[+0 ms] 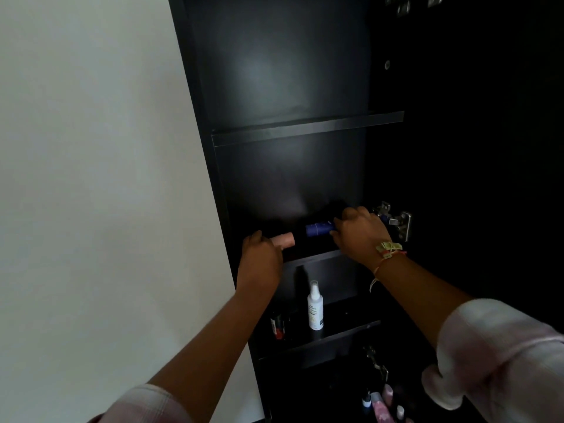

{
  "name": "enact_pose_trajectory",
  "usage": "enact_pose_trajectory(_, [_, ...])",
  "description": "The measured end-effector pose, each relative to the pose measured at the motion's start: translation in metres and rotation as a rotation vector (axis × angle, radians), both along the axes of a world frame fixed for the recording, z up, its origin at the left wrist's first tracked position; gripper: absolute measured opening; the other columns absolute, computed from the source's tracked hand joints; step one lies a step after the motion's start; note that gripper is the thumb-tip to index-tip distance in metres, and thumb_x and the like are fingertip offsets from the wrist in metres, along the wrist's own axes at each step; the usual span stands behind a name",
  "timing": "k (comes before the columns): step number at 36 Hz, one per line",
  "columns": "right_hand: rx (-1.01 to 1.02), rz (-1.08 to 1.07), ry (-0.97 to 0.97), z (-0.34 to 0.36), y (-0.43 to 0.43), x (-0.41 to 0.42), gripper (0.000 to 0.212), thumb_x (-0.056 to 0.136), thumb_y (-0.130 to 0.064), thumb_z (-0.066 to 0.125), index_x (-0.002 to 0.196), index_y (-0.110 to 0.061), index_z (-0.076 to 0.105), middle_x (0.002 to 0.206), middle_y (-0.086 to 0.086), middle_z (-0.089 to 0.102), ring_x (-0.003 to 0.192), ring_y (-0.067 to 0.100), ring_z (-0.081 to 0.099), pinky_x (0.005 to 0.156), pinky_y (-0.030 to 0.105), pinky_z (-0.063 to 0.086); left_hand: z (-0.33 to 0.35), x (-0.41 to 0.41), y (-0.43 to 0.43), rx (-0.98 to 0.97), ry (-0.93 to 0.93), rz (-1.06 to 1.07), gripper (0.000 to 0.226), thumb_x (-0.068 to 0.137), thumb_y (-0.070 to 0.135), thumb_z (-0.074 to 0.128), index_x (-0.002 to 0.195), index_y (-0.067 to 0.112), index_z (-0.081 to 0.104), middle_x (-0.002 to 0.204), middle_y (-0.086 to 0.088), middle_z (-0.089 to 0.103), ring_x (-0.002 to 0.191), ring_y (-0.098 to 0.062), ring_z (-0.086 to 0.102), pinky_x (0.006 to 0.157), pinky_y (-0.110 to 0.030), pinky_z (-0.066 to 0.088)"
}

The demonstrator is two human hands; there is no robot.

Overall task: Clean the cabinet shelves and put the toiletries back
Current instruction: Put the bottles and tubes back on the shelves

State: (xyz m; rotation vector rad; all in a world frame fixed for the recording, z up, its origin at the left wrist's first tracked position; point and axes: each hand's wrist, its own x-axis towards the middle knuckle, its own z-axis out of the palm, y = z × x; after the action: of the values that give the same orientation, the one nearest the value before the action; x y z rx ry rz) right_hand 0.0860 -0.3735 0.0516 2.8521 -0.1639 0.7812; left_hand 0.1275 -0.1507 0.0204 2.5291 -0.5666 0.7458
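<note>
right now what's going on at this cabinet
A person is reaching into an open dark cabinet with both hands at the middle shelf. The left hand grips a pink tube and the right hand holds a blue bottle, both turned sideways. One shelf down stand a white spray bottle and a small dark bottle; more toiletries sit lower still.

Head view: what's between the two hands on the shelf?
The pink tube in the left hand, a dark gap, then the blue bottle the right hand grips. Head view only.
</note>
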Motion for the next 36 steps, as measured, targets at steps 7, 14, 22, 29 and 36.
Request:
enact_pose_trajectory(7, [0.061,-0.009,-0.032,-0.008,0.002,0.003,0.042,0.087,-0.049,0.053,0.108,-0.015,0.066,0.108,0.007,0.058,0.106,0.031,0.052,0.081,0.037,0.045,-0.005,0.002,-0.001,0.037,-0.04,0.026,0.043,0.088,0.016,0.058,0.127,-0.002,0.055,0.133,-0.019,0.054,0.127,-0.036,0.047,0.114,-0.042,0.029])
enact_pose_trajectory(14, [0.129,0.043,-0.141,-0.017,0.003,0.004,0.048,0.083,-0.049,0.06,0.113,-0.013,0.066,0.106,0.008,0.06,0.099,0.033,0.054,0.076,0.038,0.049,-0.006,-0.005,-0.004,0.036,-0.072,0.002,0.057,0.093,0.037,0.055,0.139,0.005,0.047,0.144,-0.014,0.047,0.138,-0.03,0.037,0.119,-0.043,0.018])
enact_pose_trajectory(22, [0.224,0.163,-0.283,-0.03,0.015,-0.016,0.058,0.085,-0.053,0.049,0.124,-0.011,0.062,0.119,0.008,0.058,0.105,0.033,0.054,0.085,0.041,0.051,-0.01,-0.027,-0.01,0.006,-0.28,-0.199,0.045,0.095,0.033,0.054,0.132,0.007,0.052,0.139,-0.01,0.052,0.135,-0.023,0.041,0.119,-0.04,0.022])
enact_pose_trajectory(29, [0.331,0.243,-0.34,-0.075,0.03,-0.056,0.045,0.091,-0.04,0.053,0.123,-0.01,0.063,0.117,0.008,0.06,0.105,0.027,0.055,0.091,0.035,0.048,-0.051,-0.066,-0.028,0.0,-0.272,-0.481,0.035,0.093,0.024,0.059,0.124,0.007,0.057,0.121,-0.008,0.059,0.116,-0.022,0.052,0.111,-0.039,0.035])
enact_pose_trajectory(36, [0.684,0.116,-0.233,-0.175,0.03,-0.112,0.019,0.089,-0.021,0.064,0.105,-0.011,0.065,0.101,0.006,0.065,0.088,0.02,0.063,0.08,0.029,0.052,-0.136,-0.102,-0.037,-0.024,0.108,-0.587,0.028,0.093,0.024,0.058,0.118,0.012,0.058,0.113,-0.004,0.06,0.106,-0.017,0.053,0.095,-0.031,0.045])
